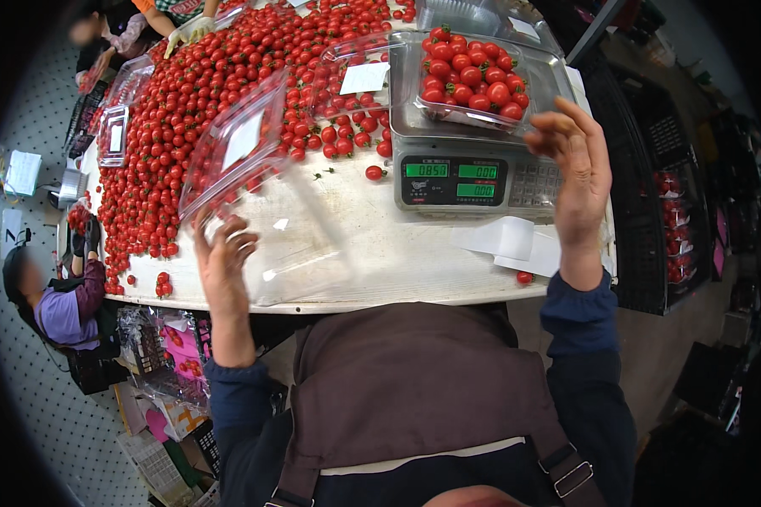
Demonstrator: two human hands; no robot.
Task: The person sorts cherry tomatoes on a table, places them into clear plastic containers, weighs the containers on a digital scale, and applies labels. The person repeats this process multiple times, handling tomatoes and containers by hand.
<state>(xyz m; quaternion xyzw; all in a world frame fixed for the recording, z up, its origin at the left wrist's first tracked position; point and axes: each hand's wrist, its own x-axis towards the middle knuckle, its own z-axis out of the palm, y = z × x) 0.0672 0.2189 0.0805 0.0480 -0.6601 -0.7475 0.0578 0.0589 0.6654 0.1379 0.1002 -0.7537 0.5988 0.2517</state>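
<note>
My left hand (224, 260) is at the near left of the white table, its fingers bent at the lower corner of a clear plastic clamshell box (273, 209) with a white label on its lid. The box is tilted and partly blurred; whether the fingers grip it I cannot tell. My right hand (574, 171) is raised, fingers apart and holding nothing, just right of the digital scale (475, 180). On the scale's metal tray stands an uncovered clear tub (428, 104) filled with cherry tomatoes (470, 76). Its labelled clear lid (355, 54) lies out to the left, over loose tomatoes.
Loose cherry tomatoes (165, 133) form a large heap at the left and back. White paper (520, 244) lies before the scale, beside a single tomato (524, 277). Co-workers stand at the far left and back; a gloved hand (193, 32) touches the heap. Dark crates (647, 190) stand right.
</note>
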